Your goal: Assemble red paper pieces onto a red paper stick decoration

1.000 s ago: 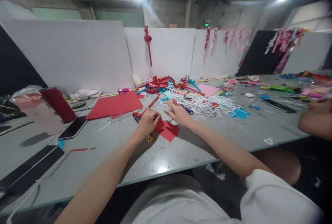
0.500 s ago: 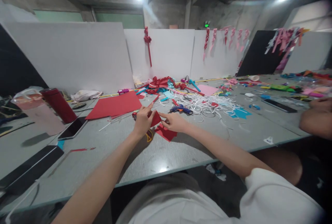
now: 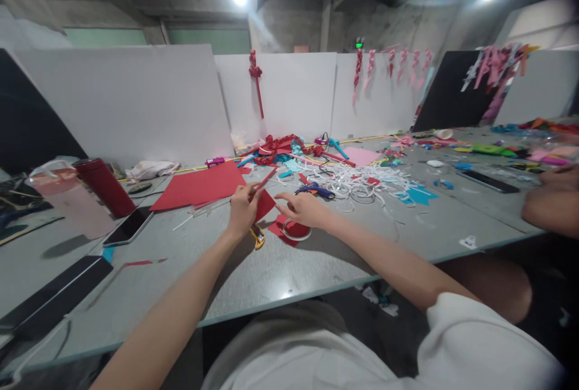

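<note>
Two hands meet at centre frame over the desk point(image 3: 316, 270), with a small red sheet point(image 3: 265, 207) between them. The left hand point(image 3: 242, 210) has its grip closed on the sheet's left side, fingers bunched over it. A slim red roll point(image 3: 266, 178) slants up just beyond those fingers; whether they hold it too, I cannot tell. The right hand point(image 3: 306, 209) has its index finger stretched toward the sheet's right corner; how far its grip is open, and whether it touches the corner, is too small to make out.

A light pinch close to the edge should serve best, as thin paper would likely crease under hard pressure. The right fingertips would do well to meet the corner flat, with the left hand steady.

Below the right hand, a white loop point(image 3: 297, 238) shows over red pieces point(image 3: 279, 228); it could snag, so lifting clear of it seems wise. The yellow-handled tool point(image 3: 258, 238) is near the left wrist, and the blue glue gun point(image 3: 317, 190) lies just beyond the right hand.
</note>
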`<state>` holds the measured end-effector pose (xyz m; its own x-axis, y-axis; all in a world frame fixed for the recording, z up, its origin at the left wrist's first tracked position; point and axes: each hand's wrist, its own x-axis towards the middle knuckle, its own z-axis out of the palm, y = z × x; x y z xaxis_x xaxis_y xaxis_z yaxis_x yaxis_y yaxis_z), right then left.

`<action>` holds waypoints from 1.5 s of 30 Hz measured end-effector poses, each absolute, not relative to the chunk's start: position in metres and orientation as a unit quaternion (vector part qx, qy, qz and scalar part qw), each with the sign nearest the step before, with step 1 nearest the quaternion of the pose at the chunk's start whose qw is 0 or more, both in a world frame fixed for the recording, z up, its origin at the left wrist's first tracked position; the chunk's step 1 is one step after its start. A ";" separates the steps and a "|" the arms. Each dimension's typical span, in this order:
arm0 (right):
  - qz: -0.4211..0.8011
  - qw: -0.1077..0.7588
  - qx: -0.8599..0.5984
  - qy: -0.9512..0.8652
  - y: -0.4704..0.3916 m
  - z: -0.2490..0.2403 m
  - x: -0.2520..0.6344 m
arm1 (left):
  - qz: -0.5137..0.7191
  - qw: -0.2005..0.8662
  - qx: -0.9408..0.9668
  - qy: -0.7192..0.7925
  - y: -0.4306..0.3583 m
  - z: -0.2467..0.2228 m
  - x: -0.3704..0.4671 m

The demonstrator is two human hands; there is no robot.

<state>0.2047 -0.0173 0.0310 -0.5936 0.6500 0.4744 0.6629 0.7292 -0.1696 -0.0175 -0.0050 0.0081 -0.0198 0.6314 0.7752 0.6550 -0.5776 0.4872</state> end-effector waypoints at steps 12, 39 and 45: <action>0.100 0.409 -0.342 -0.840 0.004 0.020 0.206 | -0.481 0.003 -0.793 -0.374 -0.014 0.007 -0.003; -0.061 0.348 -0.272 -0.895 -0.004 0.022 0.202 | -0.429 0.033 -0.825 -0.366 -0.013 0.005 -0.005; -0.050 0.377 -0.316 -0.870 0.009 0.016 0.202 | -0.471 0.012 -0.797 -0.377 -0.011 0.006 -0.003</action>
